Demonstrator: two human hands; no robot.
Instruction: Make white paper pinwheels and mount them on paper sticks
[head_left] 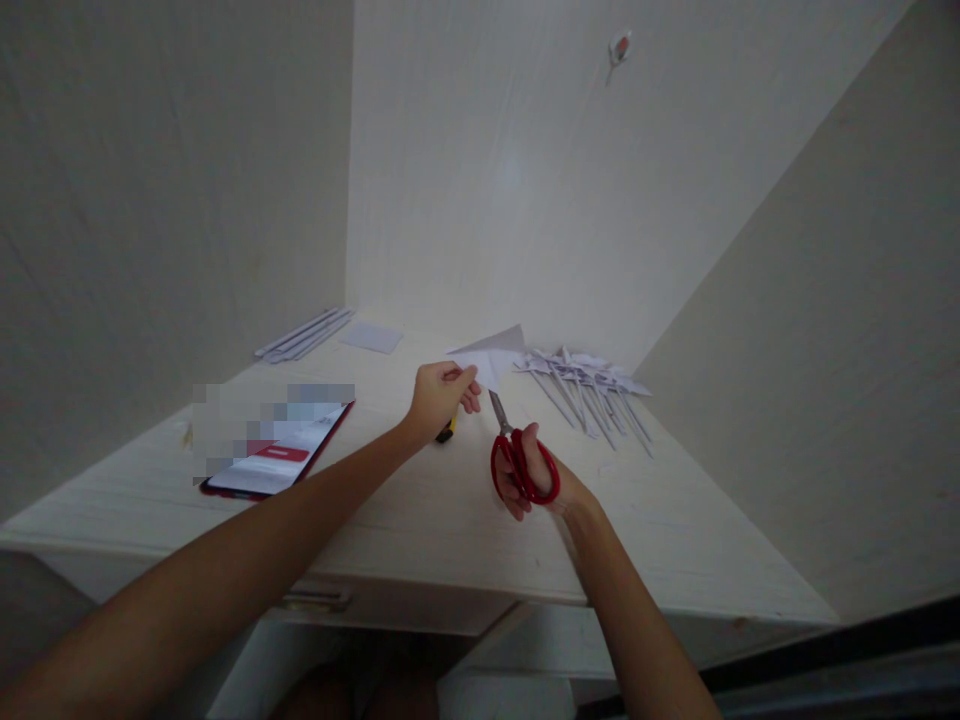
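Observation:
My left hand [444, 396] pinches a piece of white paper [486, 366] between thumb and fingers, above the middle of the desk. In my right hand [529, 475] is a pair of scissors with red handles [553, 478]. Its blades point up and away toward the paper's lower edge; whether they touch it I cannot tell. Beneath my left hand lies a yellow and black tool [447, 430], mostly hidden, so its kind does not show.
On the desk [420, 530], a phone [289, 450] lies at left. Folded paper strips [304, 336] and a flat paper piece [372, 337] lie at the back left. Several thin paper sticks with paper tops [592, 385] are heaped at right. Walls stand on three sides.

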